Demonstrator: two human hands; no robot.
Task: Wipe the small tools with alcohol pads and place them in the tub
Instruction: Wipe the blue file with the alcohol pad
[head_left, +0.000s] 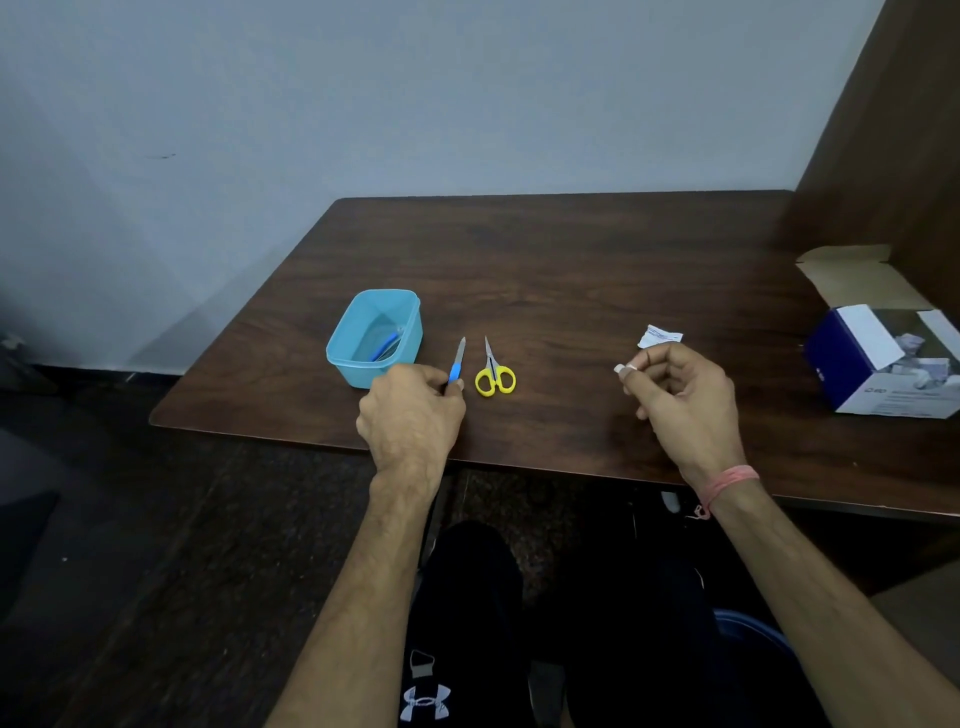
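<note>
Table (597, 270) space is ample, with the blue tub (375, 336) (one tool already lies inside) as the landmark: just right of it the left hand (410, 410) pinches the blue-handled file (457, 364), the yellow scissors (494, 370) lying next over. Farther right of the tub, the right hand (680, 395) pinches a small white pad (623, 369), the torn wrapper (660, 335) just beyond. Best to lift the file clear, then draw the pad along the blade from handle to tip.

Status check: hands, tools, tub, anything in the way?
Left hand grips blue file; right hand pinches pad. Scissors untouched beside tub. Nothing blocking.
</note>
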